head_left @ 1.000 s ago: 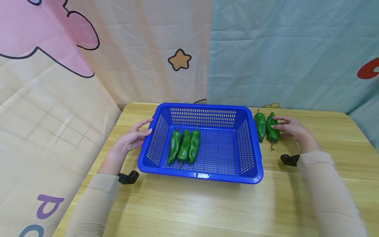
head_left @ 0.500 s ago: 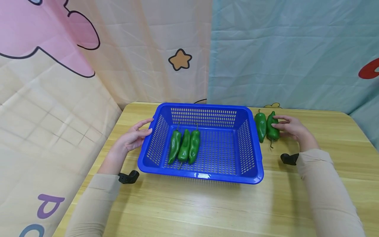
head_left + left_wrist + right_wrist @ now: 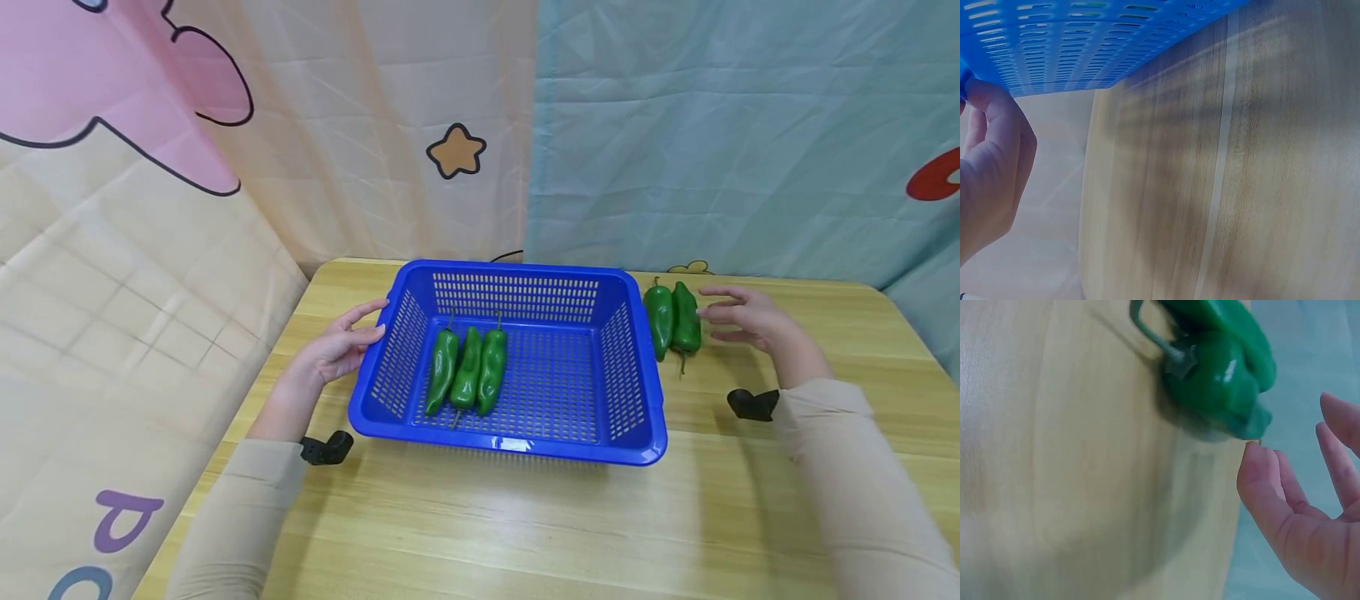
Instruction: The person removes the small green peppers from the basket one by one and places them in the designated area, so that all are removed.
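A blue plastic basket (image 3: 510, 450) with slotted walls stands on the table, and three green peppers lie side by side in its left half, the middle pepper (image 3: 467, 371) with its stem toward me. My left hand (image 3: 339, 348) holds the basket's left rim between thumb and fingers; in the left wrist view that hand (image 3: 994, 150) is at the basket's corner. Right of the basket, two more peppers lie together, a left one (image 3: 659, 317) and a right one (image 3: 686, 318). My right hand (image 3: 750, 321) is just right of them, fingers spread and holding nothing.
The wooden table (image 3: 480, 533) runs in front of the basket and to its right. A printed curtain (image 3: 712, 150) hangs along the table's back edge, and another cloth covers the left side. A black wrist camera mount (image 3: 753, 405) sits below each hand.
My right hand has let go of the right pepper and drawn away to the right. That pepper now lies slightly further left, against its neighbour. The left hand and basket have stayed put.
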Demonstrator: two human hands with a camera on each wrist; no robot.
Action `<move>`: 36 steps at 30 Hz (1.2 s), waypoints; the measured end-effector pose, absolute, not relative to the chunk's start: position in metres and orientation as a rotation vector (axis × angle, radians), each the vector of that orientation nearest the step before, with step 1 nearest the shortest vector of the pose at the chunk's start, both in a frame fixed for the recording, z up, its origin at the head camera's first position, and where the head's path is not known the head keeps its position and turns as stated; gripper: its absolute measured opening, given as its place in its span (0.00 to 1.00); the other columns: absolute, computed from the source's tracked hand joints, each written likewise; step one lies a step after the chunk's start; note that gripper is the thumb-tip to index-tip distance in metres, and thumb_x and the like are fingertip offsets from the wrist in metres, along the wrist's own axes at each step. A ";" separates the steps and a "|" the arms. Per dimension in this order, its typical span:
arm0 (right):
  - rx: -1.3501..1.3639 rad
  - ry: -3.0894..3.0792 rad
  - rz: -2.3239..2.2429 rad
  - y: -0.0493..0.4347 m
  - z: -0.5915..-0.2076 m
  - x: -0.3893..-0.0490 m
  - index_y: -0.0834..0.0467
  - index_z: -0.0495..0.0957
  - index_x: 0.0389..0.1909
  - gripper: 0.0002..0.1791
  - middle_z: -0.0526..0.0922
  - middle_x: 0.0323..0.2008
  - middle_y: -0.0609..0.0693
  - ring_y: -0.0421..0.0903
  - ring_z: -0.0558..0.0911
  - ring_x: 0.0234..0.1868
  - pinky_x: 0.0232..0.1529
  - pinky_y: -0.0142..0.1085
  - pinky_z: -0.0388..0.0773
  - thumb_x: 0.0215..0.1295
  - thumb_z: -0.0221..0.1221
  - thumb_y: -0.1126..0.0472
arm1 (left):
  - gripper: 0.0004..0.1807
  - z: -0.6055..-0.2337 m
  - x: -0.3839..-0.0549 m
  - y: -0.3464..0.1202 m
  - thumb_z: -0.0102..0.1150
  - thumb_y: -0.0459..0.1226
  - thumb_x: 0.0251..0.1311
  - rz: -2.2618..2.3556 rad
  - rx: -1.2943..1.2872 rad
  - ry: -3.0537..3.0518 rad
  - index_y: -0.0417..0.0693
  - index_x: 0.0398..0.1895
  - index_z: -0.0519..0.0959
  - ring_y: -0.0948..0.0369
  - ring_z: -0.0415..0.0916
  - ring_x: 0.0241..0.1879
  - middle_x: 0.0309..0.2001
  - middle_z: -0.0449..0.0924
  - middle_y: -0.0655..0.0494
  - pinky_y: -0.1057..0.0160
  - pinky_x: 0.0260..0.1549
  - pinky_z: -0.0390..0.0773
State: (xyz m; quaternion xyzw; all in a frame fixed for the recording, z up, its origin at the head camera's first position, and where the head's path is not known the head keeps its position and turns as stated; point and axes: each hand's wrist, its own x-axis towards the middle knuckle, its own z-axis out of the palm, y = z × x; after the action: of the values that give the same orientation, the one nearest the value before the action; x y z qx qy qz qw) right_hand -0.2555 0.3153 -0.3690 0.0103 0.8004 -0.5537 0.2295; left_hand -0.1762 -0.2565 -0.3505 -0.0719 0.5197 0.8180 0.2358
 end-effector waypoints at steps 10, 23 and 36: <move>0.034 2.012 -1.712 0.300 -0.334 -0.249 0.41 0.65 0.52 0.17 0.51 0.64 0.52 0.32 0.75 0.42 0.46 0.34 0.78 0.66 0.56 0.59 | 0.21 -0.351 -0.175 -0.258 0.44 0.26 0.67 2.246 -0.195 1.434 0.55 0.59 0.61 0.57 0.81 0.33 0.39 0.81 0.50 0.62 0.32 0.82; -0.133 1.981 -1.675 0.252 -0.305 -0.225 0.40 0.69 0.49 0.15 0.67 0.51 0.44 0.38 0.76 0.46 0.47 0.36 0.78 0.67 0.55 0.62 | 0.21 -0.350 -0.175 -0.258 0.44 0.26 0.67 2.246 -0.201 1.424 0.54 0.59 0.62 0.57 0.82 0.33 0.39 0.81 0.50 0.62 0.33 0.82; -0.206 1.952 -1.626 0.213 -0.294 -0.217 0.48 0.69 0.56 0.19 0.72 0.50 0.49 0.47 0.75 0.49 0.48 0.41 0.78 0.65 0.57 0.63 | 0.22 -0.351 -0.176 -0.258 0.45 0.26 0.66 2.247 -0.227 1.435 0.55 0.59 0.62 0.57 0.81 0.33 0.38 0.81 0.50 0.62 0.32 0.82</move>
State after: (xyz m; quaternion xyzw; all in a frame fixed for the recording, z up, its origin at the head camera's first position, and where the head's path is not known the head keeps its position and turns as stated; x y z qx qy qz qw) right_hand -0.2169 0.2125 -0.2936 -0.0772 0.7324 -0.6101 0.2923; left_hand -0.1758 -0.2578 -0.3506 -0.0825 0.5217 0.8172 0.2308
